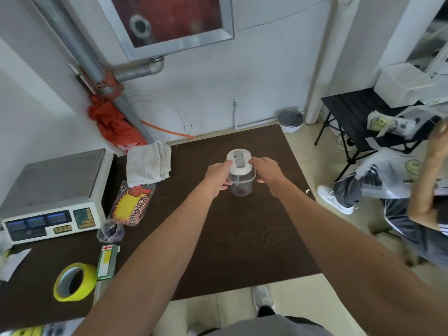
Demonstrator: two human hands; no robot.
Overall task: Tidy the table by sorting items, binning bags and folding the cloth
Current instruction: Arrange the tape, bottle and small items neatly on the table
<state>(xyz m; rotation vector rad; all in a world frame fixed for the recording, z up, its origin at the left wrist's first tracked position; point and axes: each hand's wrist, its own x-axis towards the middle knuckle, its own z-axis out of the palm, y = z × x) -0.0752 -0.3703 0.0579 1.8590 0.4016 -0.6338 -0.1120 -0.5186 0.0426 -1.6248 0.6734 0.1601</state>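
Observation:
A clear plastic cup (241, 185) with a white lid and grey flip tab stands upright near the middle of the dark brown table (242, 238). My left hand (217, 177) grips its left side, fingers curled round the body below the lid. My right hand (265, 170) holds the right side, fingertips at the lid's rim. A folded whitish cloth (148, 163) lies at the table's far left. A red and yellow printed bag (132, 204) lies just in front of the cloth. A small clear bag (110, 231) with dark contents sits nearer me.
A weighing scale (53, 195) fills the left side. A yellow tape roll (74, 281) and a green and yellow box (108, 261) lie at the near left. A seated person (412, 190) is at the right, beside a black folding table (351, 112). A round bin (290, 121) stands beyond the table.

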